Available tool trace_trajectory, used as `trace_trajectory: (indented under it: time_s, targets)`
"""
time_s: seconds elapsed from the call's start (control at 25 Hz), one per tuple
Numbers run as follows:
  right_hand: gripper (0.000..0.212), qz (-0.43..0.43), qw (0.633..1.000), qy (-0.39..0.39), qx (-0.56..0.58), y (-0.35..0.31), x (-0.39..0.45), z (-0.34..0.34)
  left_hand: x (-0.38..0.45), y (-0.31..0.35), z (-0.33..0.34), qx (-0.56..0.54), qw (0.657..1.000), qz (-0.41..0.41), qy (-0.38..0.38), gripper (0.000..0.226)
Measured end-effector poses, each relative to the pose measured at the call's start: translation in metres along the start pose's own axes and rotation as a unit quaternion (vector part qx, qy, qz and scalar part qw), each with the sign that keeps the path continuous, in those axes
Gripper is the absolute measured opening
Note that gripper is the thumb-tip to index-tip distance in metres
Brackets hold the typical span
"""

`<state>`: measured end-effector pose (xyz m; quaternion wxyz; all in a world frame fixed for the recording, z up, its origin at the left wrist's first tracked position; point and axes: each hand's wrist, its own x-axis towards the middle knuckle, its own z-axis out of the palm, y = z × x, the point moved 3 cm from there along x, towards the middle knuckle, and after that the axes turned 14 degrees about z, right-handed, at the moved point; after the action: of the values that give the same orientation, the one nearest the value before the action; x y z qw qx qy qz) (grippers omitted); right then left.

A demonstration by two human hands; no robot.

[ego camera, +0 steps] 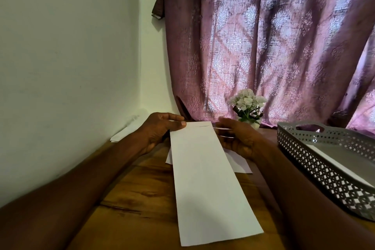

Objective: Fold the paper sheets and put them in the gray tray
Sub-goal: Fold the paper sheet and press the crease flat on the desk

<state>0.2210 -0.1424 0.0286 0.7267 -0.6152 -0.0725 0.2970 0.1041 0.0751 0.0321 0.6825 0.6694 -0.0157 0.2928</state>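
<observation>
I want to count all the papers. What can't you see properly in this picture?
Head view only:
- Loose sheets on the table: mostly covered by the folded paper and the right hand, so no count.
- Gray tray: cut off by the right edge; its wall hides most of what's inside.
- Papers by the wall: blurred, partly behind the left hand.

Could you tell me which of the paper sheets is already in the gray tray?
The white sheet lying flat inside the gray tray on the right; the others are in the hands, under them, or by the wall.

Matt white paper strip (211,178) – glossy grained wooden table (142,199) – perforated plastic tray (324,166)
</observation>
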Motion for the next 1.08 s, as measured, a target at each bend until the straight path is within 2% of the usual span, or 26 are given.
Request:
trace_trajectory:
  time_s: [0.08, 0.2, 0.48, 0.64, 0.76, 0.92, 1.0, 1.08]
  targets:
    - [0.046, 0.001, 0.999, -0.019, -0.039, 0.002, 0.0, 0.014, 0.0, 0.0, 0.002, 0.009, 1.0, 0.004, -0.006, 0.032]
    - [0.052, -0.01, 0.998, -0.024, -0.062, 0.007, 0.0, 0.024, -0.001, -0.003, 0.006, 0.016, 1.0, 0.008, -0.026, 0.032]
    - [0.045, -0.008, 0.999, -0.012, -0.046, 0.004, 0.002, 0.007, 0.004, 0.012, -0.005, 0.106, 0.987, 0.009, -0.121, 0.021]
    - [0.05, -0.001, 0.998, -0.033, -0.056, 0.007, 0.002, 0.013, 0.008, 0.018, -0.007, 0.115, 0.984, 0.074, -0.11, 0.019]
    - [0.043, -0.002, 0.992, -0.074, -0.101, 0.01, -0.002, 0.029, 0.004, 0.019, -0.003, 0.12, 0.97, 0.122, -0.174, 0.021]
    - [0.041, -0.01, 0.99, -0.091, -0.103, 0.014, -0.004, 0.037, 0.002, 0.012, 0.001, 0.155, 0.948, 0.101, -0.259, 0.022]
    - [0.044, -0.001, 0.991, -0.087, -0.098, 0.015, -0.008, 0.039, 0.003, 0.011, 0.0, 0.162, 0.948, 0.093, -0.259, 0.024]
    - [0.046, 0.026, 0.986, -0.119, -0.11, 0.021, -0.014, 0.036, 0.002, 0.007, -0.007, 0.177, 0.952, 0.085, -0.236, 0.024]
